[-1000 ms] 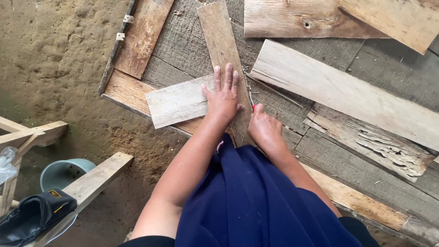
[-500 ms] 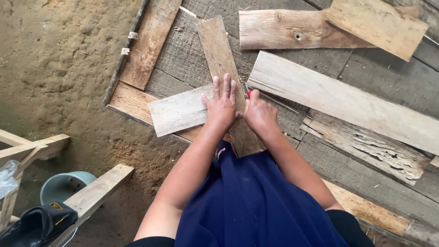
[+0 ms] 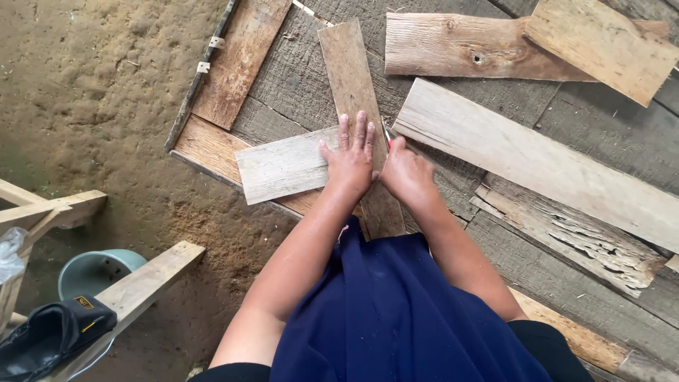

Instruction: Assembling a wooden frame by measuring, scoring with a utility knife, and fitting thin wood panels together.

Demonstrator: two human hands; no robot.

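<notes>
I press my left hand flat, fingers spread, on the short pale board lying crosswise over the narrow plank. My right hand, at its three o'clock, pinches a red pencil. I judge steady downward pressure keeps the mark true.

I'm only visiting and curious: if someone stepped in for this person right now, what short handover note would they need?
Left hand: flat, fingers spread, pressing on the short pale board.
Right hand: closed around a small red-tipped tool, probably a pencil, at that board's right end.
The short pale board lies crosswise over a narrow upright plank, on the grey plank floor.
A long pale board lies just to the right.
Done: board laid and held in place. Any mark is hidden by the hands.
Left: cannot tell.
</notes>
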